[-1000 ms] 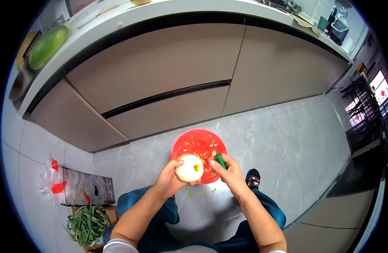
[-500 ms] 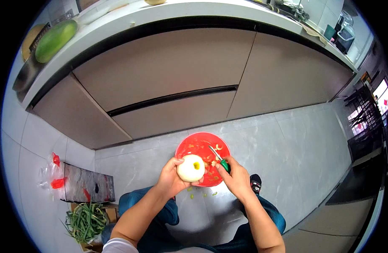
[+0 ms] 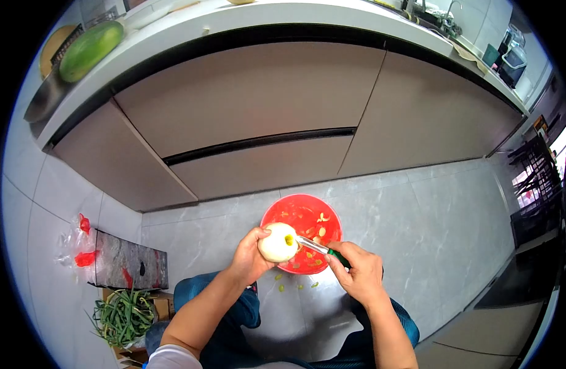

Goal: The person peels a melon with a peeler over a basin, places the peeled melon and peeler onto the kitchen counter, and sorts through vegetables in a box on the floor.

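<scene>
My left hand [image 3: 247, 257] is wrapped round a pale, peeled apple [image 3: 275, 245], whose yellow-green hollow faces right. In my right hand [image 3: 361, 275] is a peeler [image 3: 314, 245] with a green handle and a metal blade. The blade's tip reaches the apple's right side, at or very near its surface. Below both hands a red basin [image 3: 333, 218] stands on the floor with peel scraps inside. A few green scraps [image 3: 281, 288] lie on the floor just in front of it.
Grey cabinets [image 3: 246, 92] run along the far side under a white counter [image 3: 172, 27]. A large green melon [image 3: 91, 51] rests on the counter's left end. At lower left are a grey patterned box [image 3: 132, 261] and a bundle of green onions [image 3: 122, 318].
The peeler has swung from pointing up over the basin to pointing left at the apple. My right hand has moved slightly right and down; my left hand still holds the apple.
</scene>
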Available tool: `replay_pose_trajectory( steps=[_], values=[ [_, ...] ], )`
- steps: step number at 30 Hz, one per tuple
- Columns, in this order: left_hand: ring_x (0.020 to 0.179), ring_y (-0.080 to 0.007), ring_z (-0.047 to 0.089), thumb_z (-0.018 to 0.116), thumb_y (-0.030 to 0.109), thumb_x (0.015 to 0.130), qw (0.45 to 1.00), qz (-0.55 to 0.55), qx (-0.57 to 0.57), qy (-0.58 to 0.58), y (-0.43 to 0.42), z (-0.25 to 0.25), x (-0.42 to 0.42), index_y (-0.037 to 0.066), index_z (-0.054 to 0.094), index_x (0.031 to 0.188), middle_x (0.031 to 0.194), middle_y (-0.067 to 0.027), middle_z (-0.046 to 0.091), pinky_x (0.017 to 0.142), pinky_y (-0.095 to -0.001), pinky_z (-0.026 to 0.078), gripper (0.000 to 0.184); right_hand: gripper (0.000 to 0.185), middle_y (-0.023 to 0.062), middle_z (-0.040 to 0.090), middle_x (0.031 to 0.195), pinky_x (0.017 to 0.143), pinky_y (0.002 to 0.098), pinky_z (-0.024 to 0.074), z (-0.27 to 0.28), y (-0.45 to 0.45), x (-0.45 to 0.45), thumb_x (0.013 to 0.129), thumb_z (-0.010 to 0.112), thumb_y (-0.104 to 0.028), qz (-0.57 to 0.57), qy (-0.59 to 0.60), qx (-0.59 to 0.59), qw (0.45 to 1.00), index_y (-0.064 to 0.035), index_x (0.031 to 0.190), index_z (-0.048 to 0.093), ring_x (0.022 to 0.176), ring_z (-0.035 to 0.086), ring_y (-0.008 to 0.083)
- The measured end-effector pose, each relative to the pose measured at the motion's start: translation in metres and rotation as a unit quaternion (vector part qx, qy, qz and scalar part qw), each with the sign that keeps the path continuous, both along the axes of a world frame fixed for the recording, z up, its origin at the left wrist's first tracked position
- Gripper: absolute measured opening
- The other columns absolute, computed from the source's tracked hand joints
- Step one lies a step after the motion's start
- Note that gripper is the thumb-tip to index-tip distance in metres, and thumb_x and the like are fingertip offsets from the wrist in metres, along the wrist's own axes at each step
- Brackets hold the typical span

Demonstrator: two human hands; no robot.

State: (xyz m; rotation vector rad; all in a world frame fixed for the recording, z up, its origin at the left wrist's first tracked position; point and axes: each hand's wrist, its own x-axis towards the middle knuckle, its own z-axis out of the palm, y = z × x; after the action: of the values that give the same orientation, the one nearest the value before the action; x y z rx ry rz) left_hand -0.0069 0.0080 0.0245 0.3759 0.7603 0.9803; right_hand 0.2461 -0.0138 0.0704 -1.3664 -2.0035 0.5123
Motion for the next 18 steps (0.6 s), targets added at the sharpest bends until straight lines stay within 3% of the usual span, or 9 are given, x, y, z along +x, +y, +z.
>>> replay_pose_trajectory(
  steps=[4, 6, 7, 10, 15, 18],
  values=[
    [0.094, -0.0374, 0.067, 0.045, 0.034, 0.095, 1.0, -0.01, 0.007, 0.003, 0.0, 0.0, 0.0, -0.001, 0.054, 0.131, 0.115, -0.0239, 0.066, 0.076, -0.0433, 0.054, 0.051, 0.023, 0.0091, 0.074, 0.087, 0.061, 0.036, 0.0562, 0.0, -0.001, 0.005, 0.09, 0.074, -0.027, 0.007, -0.043, 0.018, 0.999, -0.0105, 0.106, 0.074, 0.07, 0.072, 0.027],
    [0.122, -0.034, 0.062, 0.046, 0.028, 0.099, 0.999, -0.048, 0.02, -0.013, 0.002, -0.006, -0.005, 0.0, 0.044, 0.143, 0.136, -0.0202, 0.058, 0.101, -0.0533, 0.054, 0.053, 0.023, 0.0087, 0.073, 0.086, 0.059, 0.0358, 0.0558, 0.001, -0.001, 0.008, 0.09, 0.075, -0.028, 0.013, -0.053, 0.022, 0.998, -0.0103, 0.105, 0.074, 0.069, 0.071, 0.0269],
    [0.122, -0.034, 0.062, 0.046, 0.028, 0.099, 0.999, -0.049, 0.02, -0.013, 0.002, -0.005, -0.004, 0.0, 0.044, 0.143, 0.136, -0.0202, 0.058, 0.101, -0.0533, 0.054, 0.053, 0.024, 0.0083, 0.073, 0.084, 0.058, 0.0356, 0.0554, 0.002, -0.002, 0.009, 0.09, 0.075, -0.029, 0.019, -0.062, 0.026, 0.998, -0.0102, 0.105, 0.074, 0.067, 0.071, 0.0268],
    [0.121, -0.0332, 0.063, 0.047, 0.027, 0.098, 0.998, -0.052, 0.023, 0.008, 0.001, -0.002, -0.004, 0.001, 0.044, 0.143, 0.135, -0.0195, 0.059, 0.096, -0.0508, 0.056, 0.052, 0.024, 0.0082, 0.073, 0.082, 0.057, 0.0354, 0.0549, 0.002, -0.003, 0.01, 0.089, 0.075, -0.029, 0.02, -0.067, 0.036, 0.997, -0.0102, 0.104, 0.075, 0.066, 0.07, 0.0265],
    [0.111, -0.0288, 0.065, 0.049, 0.027, 0.097, 0.996, -0.084, 0.035, 0.014, 0.001, -0.001, -0.007, 0.005, 0.047, 0.139, 0.128, -0.0171, 0.061, 0.075, -0.0396, 0.055, 0.047, 0.023, 0.0079, 0.072, 0.08, 0.056, 0.0351, 0.0545, 0.011, -0.003, 0.014, 0.089, 0.075, -0.028, 0.036, -0.096, 0.045, 0.994, -0.0096, 0.102, 0.076, 0.064, 0.069, 0.0265],
    [0.108, -0.028, 0.066, 0.051, 0.027, 0.096, 0.995, -0.088, 0.032, 0.038, 0.001, 0.002, -0.005, 0.006, 0.047, 0.138, 0.126, -0.016, 0.061, 0.072, -0.0381, 0.053, 0.047, 0.022, 0.008, 0.073, 0.081, 0.056, 0.0351, 0.0548, 0.009, -0.003, 0.015, 0.089, 0.075, -0.028, 0.051, -0.101, 0.04, 0.993, -0.0092, 0.101, 0.076, 0.064, 0.07, 0.0264]
  ],
)
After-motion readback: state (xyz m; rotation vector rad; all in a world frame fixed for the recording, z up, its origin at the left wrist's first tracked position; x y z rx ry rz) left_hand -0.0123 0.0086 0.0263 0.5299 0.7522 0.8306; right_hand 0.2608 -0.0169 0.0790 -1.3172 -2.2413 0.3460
